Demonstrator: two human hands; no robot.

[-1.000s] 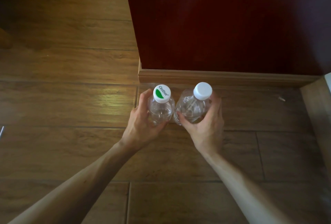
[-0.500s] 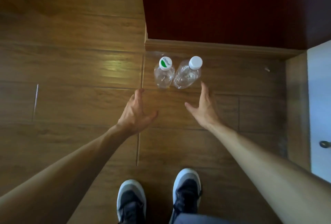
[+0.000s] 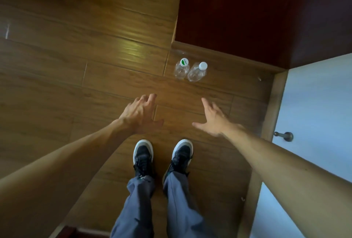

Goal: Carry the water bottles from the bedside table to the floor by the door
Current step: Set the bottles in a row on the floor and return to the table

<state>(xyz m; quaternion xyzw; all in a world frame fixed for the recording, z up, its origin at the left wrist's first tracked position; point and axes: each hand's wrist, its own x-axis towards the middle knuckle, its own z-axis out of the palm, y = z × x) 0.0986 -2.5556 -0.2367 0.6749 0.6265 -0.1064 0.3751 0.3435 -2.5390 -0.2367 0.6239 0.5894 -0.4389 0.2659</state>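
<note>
Nearest, two legs in grey trousers [image 3: 141, 205] stand on the wooden floor [image 3: 95, 85], feet in dark shoes [image 3: 142, 154] with white toe caps. Both bare forearms reach forward above the shoes.

Left hand [image 3: 140, 113]: holds nothing, fingers spread and loosely bent, thumb out to the side. Right hand [image 3: 213, 121]: holds nothing, fingers straight and splayed wide, thumb pointing inward. Neither hand touches a bottle; both are well apart from them.

Beyond the hands, two clear water bottles stand upright on the floor, side by side and touching or very nearly so. The green-marked bottle [image 3: 182, 68] is on the left, the white-capped bottle [image 3: 197, 72] on the right. Both stand just in front of a wooden skirting board [image 3: 219, 54] at the foot of a dark red panel [image 3: 247, 9].

At right is a white panel [image 3: 314, 104] carrying a small dark metal knob [image 3: 283, 136].
</note>
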